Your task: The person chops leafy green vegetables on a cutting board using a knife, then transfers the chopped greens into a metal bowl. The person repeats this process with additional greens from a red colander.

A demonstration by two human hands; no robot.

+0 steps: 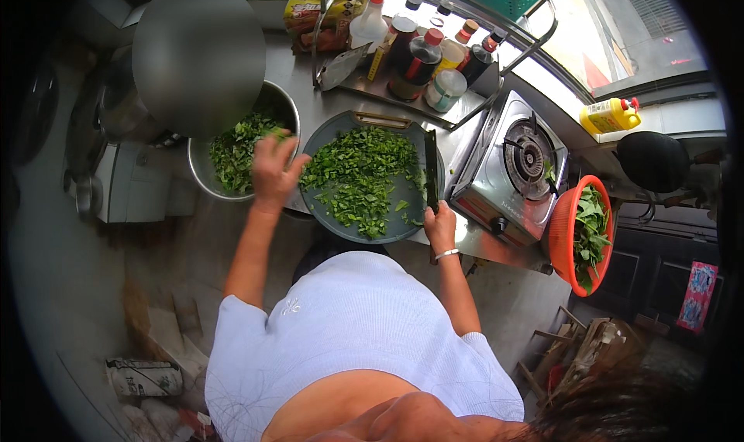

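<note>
My right hand [440,223] grips the handle of a kitchen knife [432,167], its dark blade pointing away from me along the right side of a round grey cutting board [407,190]. Chopped leafy greens [364,171] lie spread over much of the board. Blurred a little by motion, my left hand [275,172] hovers over the near right rim of a steel bowl [203,175], fingers spread. More chopped greens [236,151] fill the bowl, whose far left part is hidden behind a blurred grey disc.
Right of the board stands a gas stove [511,171]; an orange basket [570,233] of whole leafy greens [591,237] sits beyond it. Behind the board a metal rack [372,92] holds several sauce bottles [418,62]. A yellow bottle [608,116] and a dark wok [652,161] are at the far right.
</note>
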